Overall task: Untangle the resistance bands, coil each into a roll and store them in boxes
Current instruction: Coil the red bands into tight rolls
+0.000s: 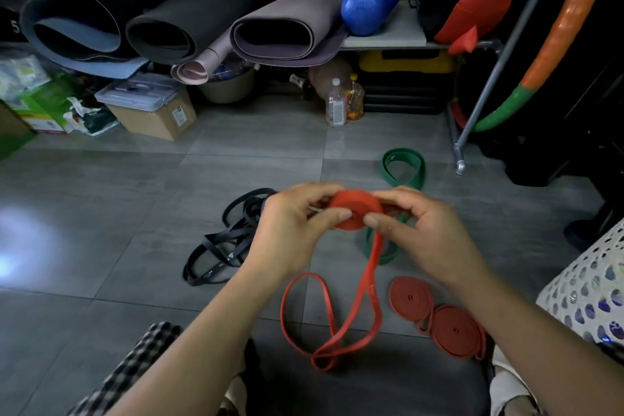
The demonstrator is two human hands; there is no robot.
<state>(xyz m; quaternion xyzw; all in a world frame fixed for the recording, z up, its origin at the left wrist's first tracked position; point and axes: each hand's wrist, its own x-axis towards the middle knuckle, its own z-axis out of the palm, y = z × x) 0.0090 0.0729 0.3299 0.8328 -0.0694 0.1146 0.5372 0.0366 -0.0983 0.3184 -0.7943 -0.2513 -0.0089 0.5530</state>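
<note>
With left hand (pixel 293 226) and right hand (pixel 425 233) both pinching the red roll (pixel 354 209), coiling midway; next, winding in the loose tail (pixel 366 280) under steady tension, no slipping.

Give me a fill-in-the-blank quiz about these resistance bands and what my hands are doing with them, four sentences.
1. The left hand and right hand together hold a partly coiled band whose colour is ____.
2. Near the right forearm, ____ finished rolls lie on the floor.
3. The tangled bands left of the hands are ____.
4. The uncoiled band beyond the hands is ____.

Missing words: red; two; black; green.
</note>
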